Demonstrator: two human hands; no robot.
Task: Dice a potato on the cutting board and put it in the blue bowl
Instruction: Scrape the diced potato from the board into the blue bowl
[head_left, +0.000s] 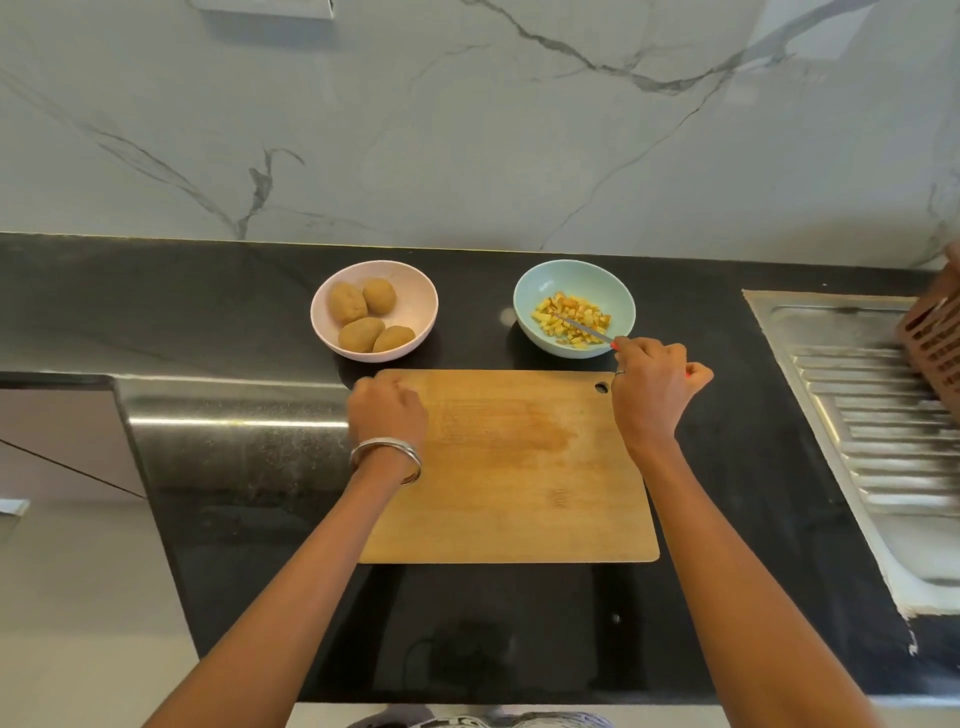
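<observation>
While the right hand (652, 387) grips a small knife (584, 329) by its mostly hidden handle, the thin blade reaches forward from the grip, over the near rim of the round pale-blue bowl (530, 291) and onto the heap of yellow diced potato (571, 318) lying inside it. Left of that grip, the left hand (387, 410) rests with fingers curled at the far left corner of the rectangular wooden cutting board (511, 478); whether it pinches the board's edge or merely lies on it cannot be told. The board's face shows no pieces, only a damp stain, so the dice appear to be wholly transferred and the task near its end.

Handling, as a judgement: the cubes are light, firm and wet-faced, likely to stick to the blade and to skid on the board; they are better swept or scooped than pinched singly. The bowl looks light and may slide on the black stone counter (727, 467) if pushed.

Farther left of the blue bowl stands a round pink bowl (421, 291) holding four whole brown potatoes (363, 314).

Obscured: the knife handle inside the fist, save a red trace; the left fingertips; a brown perforated object (932, 343), blurred and cut off at the right edge.
</observation>
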